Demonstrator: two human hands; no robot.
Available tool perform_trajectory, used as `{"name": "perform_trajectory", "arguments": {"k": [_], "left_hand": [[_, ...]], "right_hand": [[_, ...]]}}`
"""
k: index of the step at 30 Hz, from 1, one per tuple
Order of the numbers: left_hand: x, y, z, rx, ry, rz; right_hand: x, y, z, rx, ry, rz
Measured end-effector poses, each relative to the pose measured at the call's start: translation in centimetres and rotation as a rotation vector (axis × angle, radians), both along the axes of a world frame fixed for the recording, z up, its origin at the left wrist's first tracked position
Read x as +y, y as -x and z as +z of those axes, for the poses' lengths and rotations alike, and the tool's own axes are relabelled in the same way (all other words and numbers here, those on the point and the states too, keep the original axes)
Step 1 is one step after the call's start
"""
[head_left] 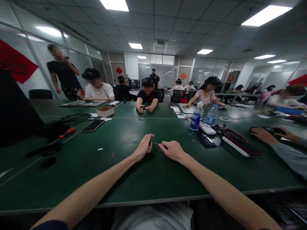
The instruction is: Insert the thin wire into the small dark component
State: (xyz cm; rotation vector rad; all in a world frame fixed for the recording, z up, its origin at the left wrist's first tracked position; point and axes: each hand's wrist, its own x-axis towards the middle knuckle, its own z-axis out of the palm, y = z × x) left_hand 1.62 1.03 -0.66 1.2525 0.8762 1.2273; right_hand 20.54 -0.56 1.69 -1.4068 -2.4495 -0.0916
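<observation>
Above the green table [124,188], my left hand [143,149] is closed around a small dark object [150,141], most of which the fingers hide. To its right, my right hand [173,150] is closed in a pinch on a thin pointed metal tool [155,143]. Its tip points left at the dark object; whether they touch I cannot tell. The tool's handle is hidden inside the hand. A few tiny bits [152,134] lie on the table just beyond my left hand.
On the left are a screwdriver [67,133], a phone [94,125], a small open box [105,111] and black cables. To the right stand bottles [196,118] [212,115] beside a dark phone [203,139] and a red-edged case [241,144]. A neighbour's hands [263,135] work at far right; others sit opposite.
</observation>
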Motion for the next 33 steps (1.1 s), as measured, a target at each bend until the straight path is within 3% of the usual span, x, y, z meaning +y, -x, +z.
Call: {"name": "perform_trajectory", "arguments": {"k": [6,25,33], "left_hand": [[0.3,0.3,-0.3,-0.125,0.030,-0.069],[-0.1,0.3,0.0,-0.094,0.013,-0.066],[-0.2,0.1,0.2,-0.108,0.033,-0.056]], "right_hand": [[-0.8,1.3,0.0,-0.026,-0.025,0.049],[-1.6,1.4,0.8,-0.011,0.050,0.033],[-1.1,1.3,0.1,-0.008,0.024,0.059]]}}
